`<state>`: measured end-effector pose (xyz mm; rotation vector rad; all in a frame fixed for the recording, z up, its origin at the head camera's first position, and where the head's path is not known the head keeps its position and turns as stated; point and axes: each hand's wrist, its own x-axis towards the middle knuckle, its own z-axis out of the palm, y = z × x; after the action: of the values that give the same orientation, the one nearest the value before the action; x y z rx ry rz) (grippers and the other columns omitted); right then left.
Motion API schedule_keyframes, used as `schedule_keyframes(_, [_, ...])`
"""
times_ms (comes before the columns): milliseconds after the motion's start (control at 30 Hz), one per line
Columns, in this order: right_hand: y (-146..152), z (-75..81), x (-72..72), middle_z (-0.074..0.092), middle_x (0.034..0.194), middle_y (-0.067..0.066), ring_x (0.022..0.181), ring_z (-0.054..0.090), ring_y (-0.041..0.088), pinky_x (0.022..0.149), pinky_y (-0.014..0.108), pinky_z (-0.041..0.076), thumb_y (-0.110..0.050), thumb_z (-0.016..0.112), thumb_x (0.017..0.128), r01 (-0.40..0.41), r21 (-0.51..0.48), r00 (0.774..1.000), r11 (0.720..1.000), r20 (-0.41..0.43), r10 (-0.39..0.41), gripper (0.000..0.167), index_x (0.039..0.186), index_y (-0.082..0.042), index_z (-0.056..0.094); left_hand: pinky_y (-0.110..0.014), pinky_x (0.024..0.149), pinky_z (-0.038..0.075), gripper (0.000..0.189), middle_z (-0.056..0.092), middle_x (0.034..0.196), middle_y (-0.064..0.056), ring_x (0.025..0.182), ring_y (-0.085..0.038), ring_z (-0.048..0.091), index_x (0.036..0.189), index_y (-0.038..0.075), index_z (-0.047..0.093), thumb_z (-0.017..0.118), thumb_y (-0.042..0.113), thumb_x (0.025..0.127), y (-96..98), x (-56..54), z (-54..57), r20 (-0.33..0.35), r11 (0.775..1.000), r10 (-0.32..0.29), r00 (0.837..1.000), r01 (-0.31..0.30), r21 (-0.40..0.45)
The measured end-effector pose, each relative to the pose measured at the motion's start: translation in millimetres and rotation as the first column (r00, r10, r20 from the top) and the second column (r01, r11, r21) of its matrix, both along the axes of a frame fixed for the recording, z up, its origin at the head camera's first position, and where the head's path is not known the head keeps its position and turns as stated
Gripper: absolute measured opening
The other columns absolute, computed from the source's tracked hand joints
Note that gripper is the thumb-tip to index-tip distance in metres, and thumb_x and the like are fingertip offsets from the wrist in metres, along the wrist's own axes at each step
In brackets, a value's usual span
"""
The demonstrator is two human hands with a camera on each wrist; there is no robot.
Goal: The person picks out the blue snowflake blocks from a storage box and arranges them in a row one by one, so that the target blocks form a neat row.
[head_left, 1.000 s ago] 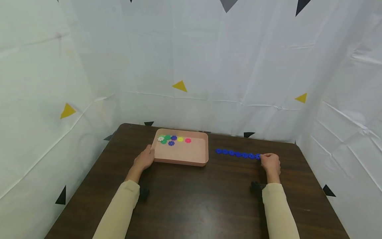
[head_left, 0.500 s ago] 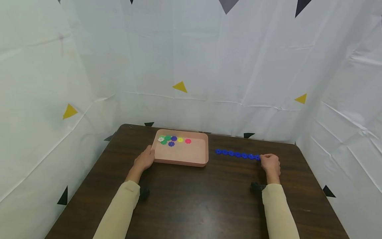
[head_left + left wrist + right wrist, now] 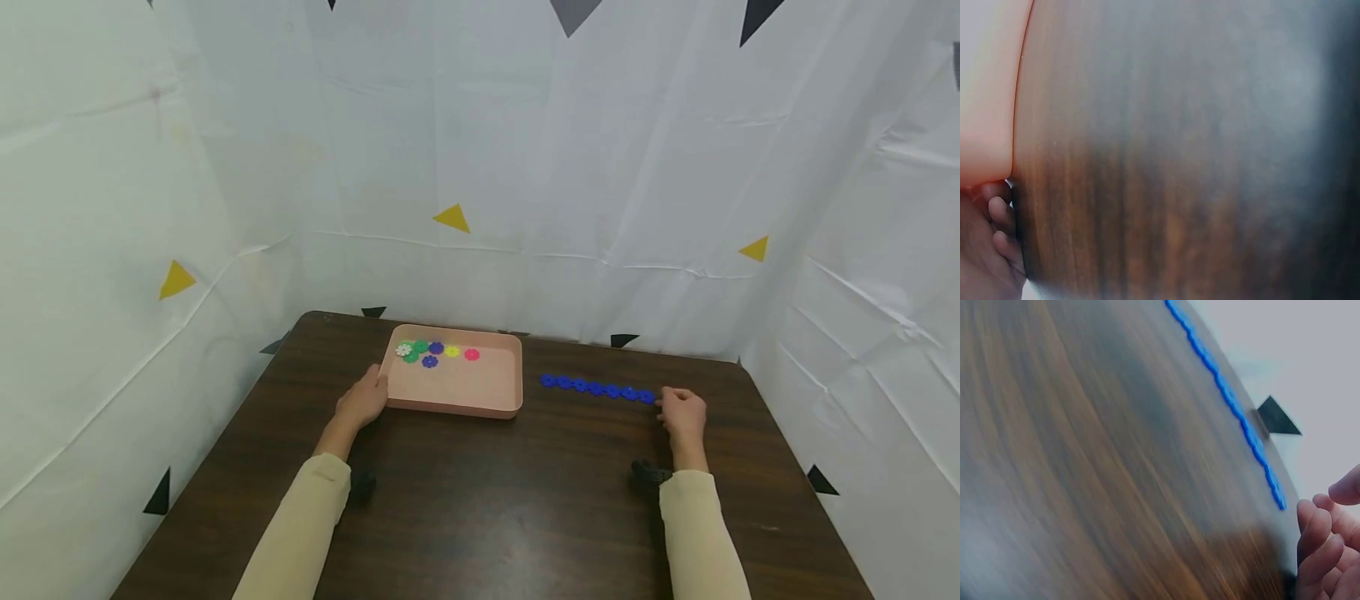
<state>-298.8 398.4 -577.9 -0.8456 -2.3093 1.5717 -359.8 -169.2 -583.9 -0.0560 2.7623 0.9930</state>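
Observation:
My left hand (image 3: 363, 402) holds the near left corner of a pink tray (image 3: 450, 387), with fingers curled under its edge in the left wrist view. A row of blue flower-shaped discs (image 3: 596, 388), joined into a chain, lies on the table to the right of the tray. At the chain's right end is my right hand (image 3: 685, 415). The right wrist view shows its thumb and fingertips (image 3: 1315, 528) apart, a small gap from the end of the chain (image 3: 1235, 405). Nothing is between those fingers.
Inside the tray lie loose flower discs: white, several green and blue, a yellow one (image 3: 452, 352) and a pink one (image 3: 472, 355). The dark wooden table (image 3: 487, 500) backs onto white sheets (image 3: 525, 167) at the rear and sides.
My right hand has let go of the chain's right end and moved slightly right, its fingers parting. The left hand and the tray stay in place.

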Motion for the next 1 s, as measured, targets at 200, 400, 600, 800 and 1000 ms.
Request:
schedule_keyframes(200, [-23.2,0.9,-5.8,0.075,0.089,0.0,0.065,0.06,0.008,0.064,0.023,0.05,-0.024,0.058,0.107,-0.023,-0.002,0.996,1.0,-0.088,0.022,0.037,0.129,0.003,0.068,-0.071,0.122,0.029,0.061,0.041,0.168,-0.025,0.149,-0.049,0.046,0.167,0.008,0.025,0.018,0.042,0.116,-0.5,0.6,0.7,0.011,1.0,0.0,1.0,0.0,0.0])
schedule_keyframes(400, [-68.9,17.3,-19.2,0.078,0.095,0.007,0.07,0.064,0.015,0.068,0.025,0.052,-0.025,0.062,0.108,-0.142,0.001,0.964,0.99,-0.226,0.138,0.034,0.125,0.004,0.069,-0.07,0.121,0.031,0.061,0.041,0.168,-0.025,0.149,-0.048,0.046,0.167,0.006,0.023,0.019,0.041,0.116,0.7,1.6,-0.5,0.013,1.0,0.004,1.0,-0.004,-0.012])
schedule_keyframes(600, [-123.6,38.1,-36.8,0.076,0.095,0.012,0.069,0.065,0.019,0.071,0.034,0.055,-0.025,0.064,0.108,-0.272,0.018,0.92,0.962,-0.288,0.265,0.03,0.12,0.002,0.07,-0.069,0.118,0.035,0.06,0.046,0.164,-0.026,0.142,-0.047,0.052,0.164,0.005,0.026,0.02,0.04,0.116,2.1,1.3,3.6,-0.01,1.0,-0.008,1.0,0.008,-0.017])
schedule_keyframes(800, [-174.9,50.7,-48.9,0.075,0.099,0.022,0.067,0.062,0.019,0.065,0.031,0.052,-0.024,0.064,0.108,-0.414,0.102,0.858,0.904,-0.288,0.425,0.028,0.117,0.001,0.073,-0.068,0.117,0.038,0.059,0.048,0.161,-0.026,0.137,-0.046,0.055,0.164,0.005,0.026,0.021,0.039,0.116,5.5,0.9,3.6,0.012,0.999,-0.021,1.0,0.021,-0.027])
schedule_keyframes(1000, [-222.1,56.6,-62.3,0.076,0.102,0.022,0.08,0.069,0.032,0.066,0.03,0.055,-0.023,0.065,0.108,-0.5,0.142,0.823,0.854,-0.23,0.52,0.028,0.119,0.001,0.074,-0.065,0.12,0.037,0.061,0.048,0.159,-0.028,0.13,-0.044,0.054,0.164,0.002,0.027,0.026,0.034,0.112,15.5,-10.6,26.2,0.061,0.992,-0.101,0.993,0.106,-0.075])
